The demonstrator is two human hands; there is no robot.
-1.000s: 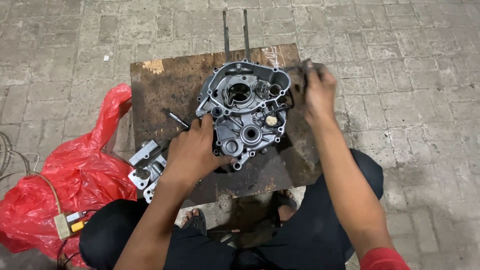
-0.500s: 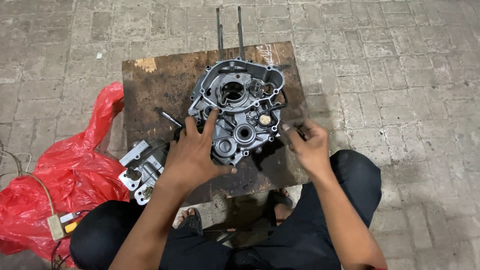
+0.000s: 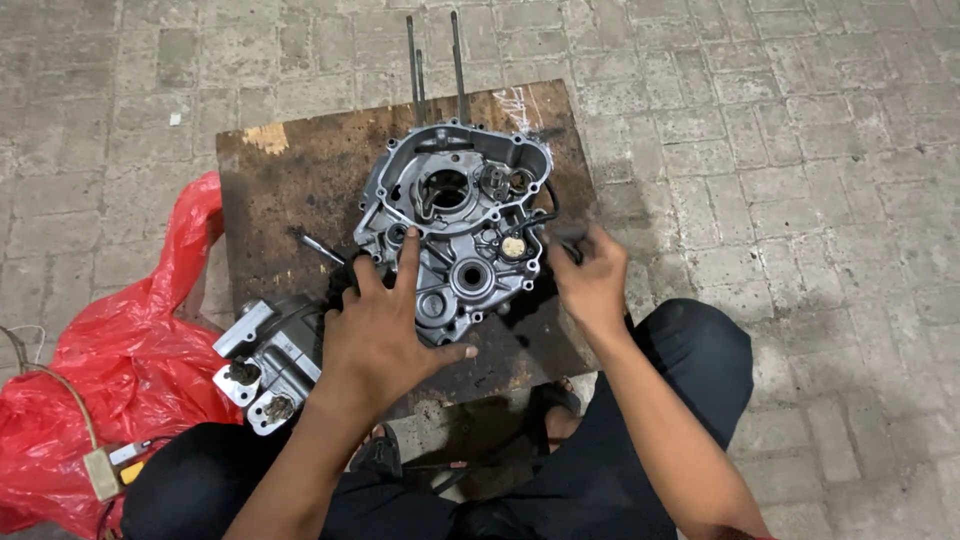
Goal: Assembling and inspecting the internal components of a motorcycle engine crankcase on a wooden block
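A grey metal engine crankcase half (image 3: 455, 215) lies open side up on a dark, stained wooden board (image 3: 290, 190). My left hand (image 3: 385, 335) rests flat on its lower left part, fingers spread, index finger pointing up over the casing. My right hand (image 3: 590, 285) is at the casing's right edge beside a black hose (image 3: 545, 215). Its fingertips are pinched on a small dark part (image 3: 570, 243), which is blurred.
Two thin metal rods (image 3: 455, 60) stick out past the board's far edge. A smaller grey engine part (image 3: 265, 370) lies at the board's near left corner, beside a red plastic bag (image 3: 130, 370). A thin metal pin (image 3: 320, 247) lies on the board. Brick paving (image 3: 800, 150) surrounds everything.
My right hand has come from the board's far right corner down to the casing's right edge. My left hand has stayed on the casing, and the view has shifted slightly.
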